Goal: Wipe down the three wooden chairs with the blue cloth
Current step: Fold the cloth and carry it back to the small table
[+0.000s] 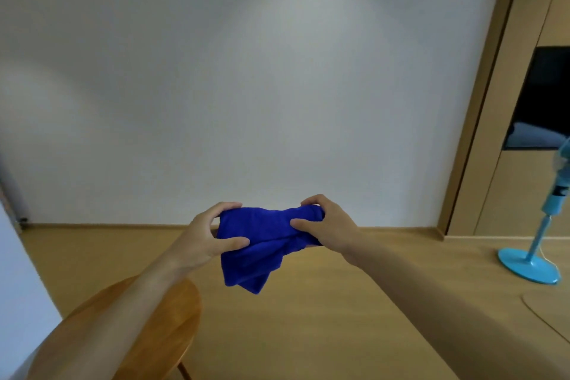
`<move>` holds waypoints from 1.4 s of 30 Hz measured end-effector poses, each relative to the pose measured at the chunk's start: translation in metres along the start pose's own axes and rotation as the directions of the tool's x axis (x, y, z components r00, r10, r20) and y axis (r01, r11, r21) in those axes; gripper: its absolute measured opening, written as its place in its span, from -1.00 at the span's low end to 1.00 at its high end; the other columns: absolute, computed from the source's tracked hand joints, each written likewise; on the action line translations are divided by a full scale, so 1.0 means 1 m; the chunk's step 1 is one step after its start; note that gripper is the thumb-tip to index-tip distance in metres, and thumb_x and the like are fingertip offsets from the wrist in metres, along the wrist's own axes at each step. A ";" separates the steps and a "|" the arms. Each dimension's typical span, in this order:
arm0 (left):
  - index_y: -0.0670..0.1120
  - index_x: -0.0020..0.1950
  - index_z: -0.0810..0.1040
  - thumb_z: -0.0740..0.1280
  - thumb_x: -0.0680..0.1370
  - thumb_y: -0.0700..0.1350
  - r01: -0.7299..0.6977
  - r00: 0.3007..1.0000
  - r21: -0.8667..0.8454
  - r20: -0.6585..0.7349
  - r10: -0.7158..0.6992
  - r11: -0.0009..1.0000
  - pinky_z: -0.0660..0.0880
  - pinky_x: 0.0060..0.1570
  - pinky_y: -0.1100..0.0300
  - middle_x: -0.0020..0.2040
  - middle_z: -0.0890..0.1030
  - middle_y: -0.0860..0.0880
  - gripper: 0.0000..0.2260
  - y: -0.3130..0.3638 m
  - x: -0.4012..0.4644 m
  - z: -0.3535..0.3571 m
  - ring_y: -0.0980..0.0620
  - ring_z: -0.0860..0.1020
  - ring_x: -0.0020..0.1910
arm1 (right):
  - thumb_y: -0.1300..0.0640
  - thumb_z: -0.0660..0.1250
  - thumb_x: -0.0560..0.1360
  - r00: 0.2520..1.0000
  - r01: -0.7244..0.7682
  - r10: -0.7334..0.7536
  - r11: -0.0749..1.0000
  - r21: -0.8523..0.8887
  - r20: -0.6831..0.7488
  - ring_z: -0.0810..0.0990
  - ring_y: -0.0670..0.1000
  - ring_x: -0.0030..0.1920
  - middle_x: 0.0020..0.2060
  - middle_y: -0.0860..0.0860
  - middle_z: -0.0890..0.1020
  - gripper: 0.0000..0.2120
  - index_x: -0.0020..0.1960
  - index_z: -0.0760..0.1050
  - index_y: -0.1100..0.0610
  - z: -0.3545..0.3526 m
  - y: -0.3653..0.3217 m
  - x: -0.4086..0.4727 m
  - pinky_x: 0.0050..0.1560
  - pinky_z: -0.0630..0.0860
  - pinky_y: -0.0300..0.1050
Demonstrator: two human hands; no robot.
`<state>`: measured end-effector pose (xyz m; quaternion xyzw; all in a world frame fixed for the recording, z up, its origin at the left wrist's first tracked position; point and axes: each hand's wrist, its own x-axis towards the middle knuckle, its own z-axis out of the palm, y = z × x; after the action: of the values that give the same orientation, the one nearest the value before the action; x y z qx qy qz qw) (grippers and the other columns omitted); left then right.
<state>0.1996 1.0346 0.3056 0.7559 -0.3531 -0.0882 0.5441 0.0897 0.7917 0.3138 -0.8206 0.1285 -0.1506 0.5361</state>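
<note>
Gripping blue cloth (262, 244) midair, both hands' curled fingers (234, 242) at opposite ends.

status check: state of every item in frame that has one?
blue cloth: bunched, held in the air between both hands, one end hanging loose
left hand: grips the cloth's left end
right hand: grips the cloth's right end
wooden chair: seat under the left forearm, untouched
blue pedestal fan: upright on the floor
</note>
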 end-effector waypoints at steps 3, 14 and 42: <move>0.18 0.27 0.47 0.59 0.29 0.06 0.002 0.999 0.000 -0.034 -0.002 1.000 0.61 -0.06 0.06 0.21 0.52 0.11 -0.40 -0.001 0.040 0.008 0.03 0.61 0.06 | -0.04 0.48 0.42 1.000 0.019 -0.019 1.000 -0.020 0.023 0.60 -0.04 0.00 0.07 -0.07 0.54 -0.59 0.20 0.43 -0.07 -0.020 0.003 0.043 -0.17 0.60 -0.23; 0.17 0.30 0.46 0.59 0.33 -0.01 0.083 0.982 0.022 -0.171 -0.078 0.996 0.61 -0.04 0.04 0.21 0.54 0.09 -0.41 -0.049 0.131 -0.044 0.06 0.62 0.04 | -0.04 0.48 0.43 0.979 0.087 -0.085 0.996 -0.001 0.183 0.60 -0.05 0.01 0.09 -0.07 0.53 -0.58 0.22 0.41 -0.07 0.022 0.005 0.193 -0.10 0.64 -0.17; 0.14 0.40 0.32 0.56 0.19 0.20 0.555 0.630 0.244 -0.747 -0.210 0.796 0.59 0.05 0.07 0.28 0.38 0.17 -0.16 -0.205 0.169 -0.324 0.08 0.46 0.21 | -0.02 0.62 0.26 0.561 0.404 -0.386 0.900 0.165 0.732 0.51 0.00 0.13 0.13 -0.11 0.49 -0.32 0.27 0.35 -0.07 0.391 -0.090 0.498 0.09 0.60 0.00</move>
<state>0.5810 1.2073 0.2940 0.8961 0.0383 0.1656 0.4099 0.7031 0.9703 0.3025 -0.8215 -0.2890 0.0865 0.4839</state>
